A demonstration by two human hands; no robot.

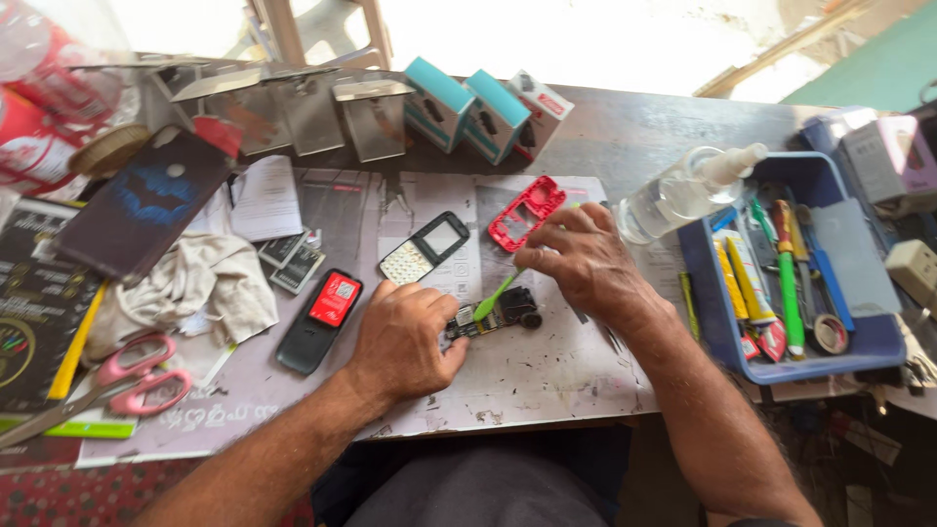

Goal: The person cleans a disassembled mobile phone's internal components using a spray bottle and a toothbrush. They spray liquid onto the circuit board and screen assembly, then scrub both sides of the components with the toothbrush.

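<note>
Near the tabletop's front edge, the left hand point(405, 342) pins the circuit board point(493, 314), whose long axis runs left to right, while the right hand point(576, 259), just behind it, pinches a green tool point(496, 296) angled down onto the board.

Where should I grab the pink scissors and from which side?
Take the scissors by the pink handle loops, coming from the right. The loops lie flat and open on the mat at the right end, clear of other things, while the blades point left across the green ruler and give no safe hold.
</note>
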